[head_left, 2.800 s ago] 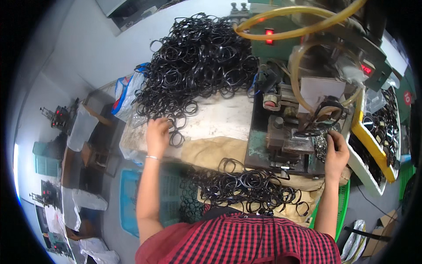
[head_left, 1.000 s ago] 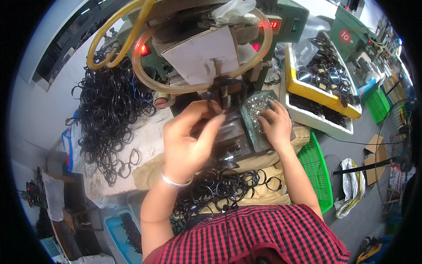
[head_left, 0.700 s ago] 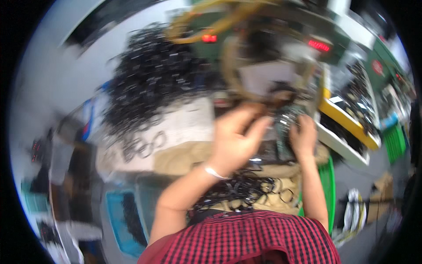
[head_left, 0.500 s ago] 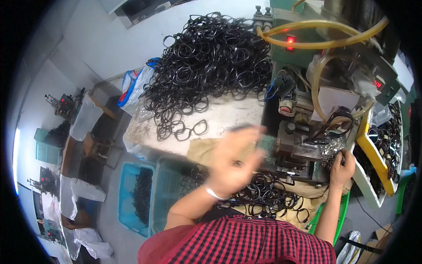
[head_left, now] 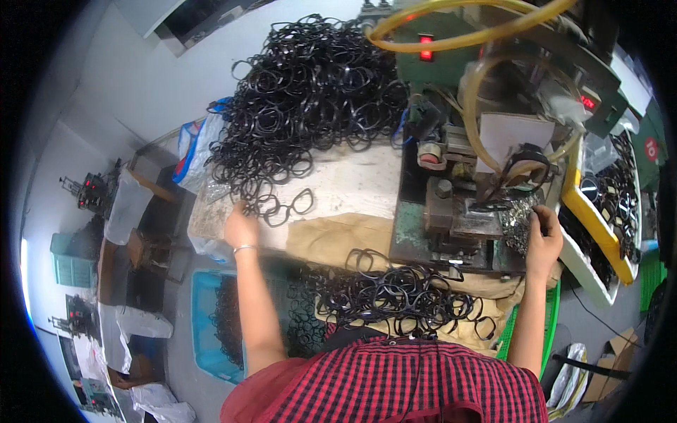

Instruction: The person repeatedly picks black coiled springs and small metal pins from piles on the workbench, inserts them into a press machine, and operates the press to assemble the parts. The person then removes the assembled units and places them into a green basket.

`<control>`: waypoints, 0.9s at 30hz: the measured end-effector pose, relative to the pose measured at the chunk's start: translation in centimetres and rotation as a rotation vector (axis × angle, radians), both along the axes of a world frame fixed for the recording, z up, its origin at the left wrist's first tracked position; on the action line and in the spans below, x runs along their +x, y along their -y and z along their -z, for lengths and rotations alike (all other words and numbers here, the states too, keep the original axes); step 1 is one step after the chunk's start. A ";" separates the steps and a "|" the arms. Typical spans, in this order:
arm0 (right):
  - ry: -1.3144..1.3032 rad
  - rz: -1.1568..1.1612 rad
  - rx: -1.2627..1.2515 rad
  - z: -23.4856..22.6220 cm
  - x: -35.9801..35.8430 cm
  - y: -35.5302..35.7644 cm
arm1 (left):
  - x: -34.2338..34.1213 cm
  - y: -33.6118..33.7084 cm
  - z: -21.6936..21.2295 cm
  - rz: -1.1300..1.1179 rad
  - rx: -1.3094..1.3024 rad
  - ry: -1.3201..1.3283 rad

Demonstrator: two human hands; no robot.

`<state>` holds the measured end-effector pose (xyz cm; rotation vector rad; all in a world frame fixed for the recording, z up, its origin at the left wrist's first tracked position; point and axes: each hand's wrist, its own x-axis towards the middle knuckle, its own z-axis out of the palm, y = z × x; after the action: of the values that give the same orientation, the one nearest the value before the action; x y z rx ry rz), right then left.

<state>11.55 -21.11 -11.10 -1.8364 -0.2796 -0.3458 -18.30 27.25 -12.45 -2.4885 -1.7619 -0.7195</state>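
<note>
My left hand (head_left: 240,227) reaches out to the near edge of a big heap of black eyeglass frames (head_left: 307,99) on the white bench top (head_left: 352,185). Its fingers touch a loose frame (head_left: 278,206) at the heap's edge; whether they grip it I cannot tell. My right hand (head_left: 543,236) rests at the right side of a green press machine (head_left: 458,211), fingers curled on a pile of small shiny metal parts (head_left: 520,217). A second pile of black frames (head_left: 395,296) lies in my lap on tan cloth.
Yellow hoses (head_left: 479,32) loop over the machine, which has red lights. A yellow and white tray (head_left: 606,204) with black frames stands to the right. A blue crate (head_left: 211,324) sits on the floor at my left, a green basket (head_left: 546,331) at my right.
My left hand left the machine and swung out left to the edge of the heap. My right hand stayed by the machine's right side. My head turned back toward the heap.
</note>
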 end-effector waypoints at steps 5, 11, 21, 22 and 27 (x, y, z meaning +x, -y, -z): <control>0.080 0.111 -0.031 1.3 -1.2 2.0 | -0.2 -2.5 3.8 0.076 0.109 0.194; 0.052 0.123 -0.019 -1.1 -4.3 2.6 | 3.3 1.1 1.6 0.551 -0.435 1.108; -0.113 -0.333 0.351 -5.1 -4.0 -7.0 | 11.8 11.5 -3.0 0.790 -0.876 1.078; -0.163 -0.347 0.436 -4.7 -4.1 -7.1 | 12.2 12.4 -3.3 0.781 -0.926 1.073; -0.273 -0.419 0.538 -6.1 -5.0 -8.0 | 13.4 16.5 -7.8 0.834 -0.849 1.279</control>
<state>6.53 -13.09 -4.95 -1.2358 -0.3347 0.1184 -4.88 10.79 -4.61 -3.8129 -1.0280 -2.4963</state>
